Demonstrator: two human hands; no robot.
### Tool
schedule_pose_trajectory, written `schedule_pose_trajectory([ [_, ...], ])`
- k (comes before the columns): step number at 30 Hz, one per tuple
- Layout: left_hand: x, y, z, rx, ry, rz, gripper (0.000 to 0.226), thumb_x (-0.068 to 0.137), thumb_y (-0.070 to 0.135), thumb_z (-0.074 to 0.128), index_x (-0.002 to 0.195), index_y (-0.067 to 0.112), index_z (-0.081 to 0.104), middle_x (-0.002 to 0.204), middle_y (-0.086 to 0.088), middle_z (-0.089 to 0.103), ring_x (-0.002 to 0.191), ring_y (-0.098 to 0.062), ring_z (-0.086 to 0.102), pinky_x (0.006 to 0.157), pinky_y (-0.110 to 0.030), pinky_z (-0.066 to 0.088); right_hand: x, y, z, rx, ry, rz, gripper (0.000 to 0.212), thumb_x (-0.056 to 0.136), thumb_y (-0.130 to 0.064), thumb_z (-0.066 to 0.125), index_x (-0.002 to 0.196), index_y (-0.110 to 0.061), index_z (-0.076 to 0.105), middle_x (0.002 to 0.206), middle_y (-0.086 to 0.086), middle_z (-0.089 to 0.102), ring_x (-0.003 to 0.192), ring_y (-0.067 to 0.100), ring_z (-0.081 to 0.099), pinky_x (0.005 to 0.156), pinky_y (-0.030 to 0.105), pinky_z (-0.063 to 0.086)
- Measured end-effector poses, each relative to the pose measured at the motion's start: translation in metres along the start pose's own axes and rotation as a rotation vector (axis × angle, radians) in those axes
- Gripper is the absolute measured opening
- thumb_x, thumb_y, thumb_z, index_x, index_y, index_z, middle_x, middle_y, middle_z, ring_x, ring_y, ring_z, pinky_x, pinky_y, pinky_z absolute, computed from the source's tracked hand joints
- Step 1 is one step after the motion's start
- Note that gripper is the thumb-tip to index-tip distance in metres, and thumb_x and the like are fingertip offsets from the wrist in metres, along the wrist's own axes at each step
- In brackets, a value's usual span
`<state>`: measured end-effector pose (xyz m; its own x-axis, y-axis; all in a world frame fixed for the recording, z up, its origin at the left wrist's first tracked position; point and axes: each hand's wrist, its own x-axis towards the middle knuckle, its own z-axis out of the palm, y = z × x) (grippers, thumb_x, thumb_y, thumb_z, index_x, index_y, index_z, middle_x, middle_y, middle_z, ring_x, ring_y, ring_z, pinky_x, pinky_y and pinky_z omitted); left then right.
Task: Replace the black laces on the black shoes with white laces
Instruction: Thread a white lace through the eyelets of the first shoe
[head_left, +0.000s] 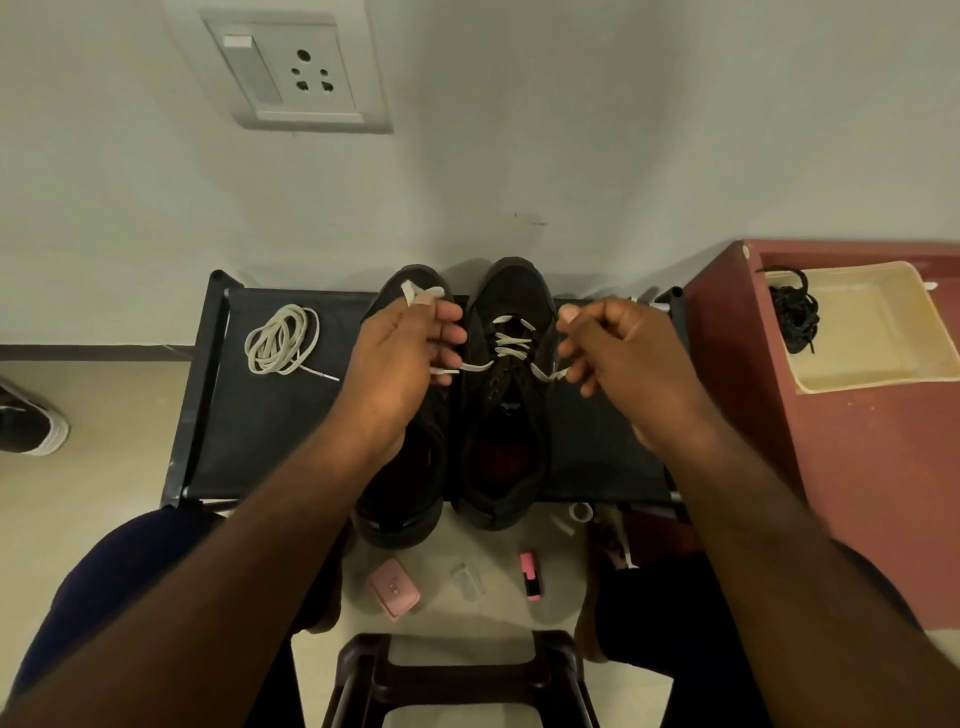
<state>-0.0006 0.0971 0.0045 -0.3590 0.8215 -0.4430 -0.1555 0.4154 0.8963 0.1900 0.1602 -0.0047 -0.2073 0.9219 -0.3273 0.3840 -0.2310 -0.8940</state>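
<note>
The left grip (400, 343) is curled round one end of the white lace (511, 340), with some slack looped up over the fingers. The right grip (618, 343) is pinched on the other end, just beside the eyelets. The lace is crossed through the eyelets nearest the toe of the right shoe (506, 441), which is stood on the counter (260, 426) touching the left shoe (405, 483).

Handling-wise, the lace looks flat, soft and super light, so it's probably best taken close to the stiff tip for poking through. The shoe could get dragged if the ends are tugged unevenly.

A spare white lace (280, 340) is coiled on the counter off to the left. Well apart on the right, the black laces (792, 312) are bundled in a corner of a cream tray (872, 364); nothing else can be made out in it.
</note>
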Motion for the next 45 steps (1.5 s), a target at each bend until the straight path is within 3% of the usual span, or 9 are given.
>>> schedule_pose_trajectory([
  [5, 0.003, -0.003, 0.006, -0.109, 0.015, 0.021, 0.025, 0.104, 0.026, 0.043, 0.116, 0.014, 0.062, 0.091, -0.011, 0.069, 0.072, -0.019, 0.068, 0.060, -0.023, 0.054, 0.001, -0.001, 0.003, 0.030, 0.021, 0.027, 0.019, 0.100, -0.023, 0.057, 0.086, -0.013, 0.067, 0.068, -0.001, 0.066, 0.050, 0.008, 0.056, 0.044, 0.022, 0.045],
  [9, 0.004, -0.005, 0.005, -0.115, -0.022, -0.024, 0.032, 0.092, -0.003, 0.060, 0.121, 0.010, 0.062, 0.102, -0.015, 0.070, 0.094, -0.021, 0.071, 0.080, -0.025, 0.058, -0.001, 0.002, 0.003, -0.156, -0.091, 0.043, 0.007, 0.097, -0.020, 0.061, 0.093, -0.018, 0.067, 0.079, 0.000, 0.070, 0.057, 0.008, 0.062, 0.050, 0.021, 0.048],
  [11, 0.003, -0.004, 0.004, -0.073, -0.048, -0.019, 0.038, 0.086, -0.011, 0.063, 0.120, 0.005, 0.062, 0.103, -0.015, 0.070, 0.094, -0.020, 0.072, 0.079, -0.024, 0.058, -0.002, 0.003, 0.005, -0.276, -0.185, 0.039, 0.004, 0.093, -0.022, 0.066, 0.097, -0.022, 0.066, 0.083, 0.000, 0.070, 0.062, 0.006, 0.065, 0.054, 0.019, 0.047],
  [15, 0.001, -0.005, 0.004, 0.088, -0.042, 0.037, 0.037, 0.083, -0.007, 0.069, 0.117, 0.004, 0.062, 0.097, -0.012, 0.070, 0.090, -0.017, 0.071, 0.071, -0.019, 0.057, -0.009, 0.004, 0.011, -0.406, -0.359, 0.059, 0.029, 0.082, -0.028, 0.079, 0.102, -0.025, 0.059, 0.089, -0.001, 0.064, 0.076, 0.009, 0.061, 0.061, 0.022, 0.050],
  [21, 0.002, -0.007, 0.003, 0.126, -0.073, -0.007, 0.022, 0.084, -0.004, 0.069, 0.105, 0.002, 0.064, 0.089, -0.017, 0.071, 0.079, -0.020, 0.073, 0.063, -0.019, 0.056, -0.012, 0.006, 0.019, -0.480, -0.241, -0.032, 0.026, 0.082, -0.026, 0.078, 0.101, -0.021, 0.060, 0.083, -0.003, 0.065, 0.075, 0.011, 0.064, 0.071, 0.030, 0.057],
  [25, 0.005, -0.009, 0.000, 0.070, -0.071, -0.045, 0.021, 0.085, -0.008, 0.066, 0.102, 0.005, 0.067, 0.094, -0.015, 0.072, 0.089, -0.021, 0.072, 0.073, -0.023, 0.058, -0.008, 0.008, 0.014, -0.411, -0.246, 0.018, 0.015, 0.088, -0.020, 0.070, 0.102, -0.018, 0.065, 0.087, -0.001, 0.067, 0.076, 0.015, 0.067, 0.073, 0.040, 0.061],
  [33, 0.003, -0.007, 0.000, 0.012, -0.117, -0.099, 0.016, 0.085, -0.009, 0.065, 0.097, 0.001, 0.069, 0.096, -0.016, 0.072, 0.085, -0.021, 0.073, 0.075, -0.028, 0.060, -0.004, 0.008, 0.010, -0.269, -0.280, 0.125, 0.011, 0.089, -0.011, 0.070, 0.100, -0.014, 0.069, 0.089, 0.010, 0.071, 0.081, 0.021, 0.070, 0.061, 0.026, 0.059],
  [39, 0.001, 0.000, 0.004, -0.253, -0.301, -0.212, 0.020, 0.089, -0.007, 0.058, 0.105, 0.000, 0.065, 0.100, -0.016, 0.072, 0.086, -0.022, 0.071, 0.071, -0.025, 0.058, -0.003, 0.012, 0.013, -0.360, -0.265, 0.026, 0.015, 0.086, -0.017, 0.072, 0.100, -0.018, 0.068, 0.084, -0.001, 0.071, 0.075, 0.016, 0.071, 0.068, 0.037, 0.062],
  [45, 0.007, -0.009, 0.007, -0.203, -0.075, -0.132, 0.013, 0.085, -0.006, 0.066, 0.097, -0.001, 0.066, 0.093, -0.016, 0.070, 0.089, -0.024, 0.072, 0.077, -0.027, 0.059, -0.004, 0.013, 0.014, -0.314, -0.294, 0.042, 0.025, 0.076, -0.026, 0.085, 0.093, -0.023, 0.068, 0.083, -0.002, 0.070, 0.075, 0.010, 0.069, 0.061, 0.021, 0.054],
])
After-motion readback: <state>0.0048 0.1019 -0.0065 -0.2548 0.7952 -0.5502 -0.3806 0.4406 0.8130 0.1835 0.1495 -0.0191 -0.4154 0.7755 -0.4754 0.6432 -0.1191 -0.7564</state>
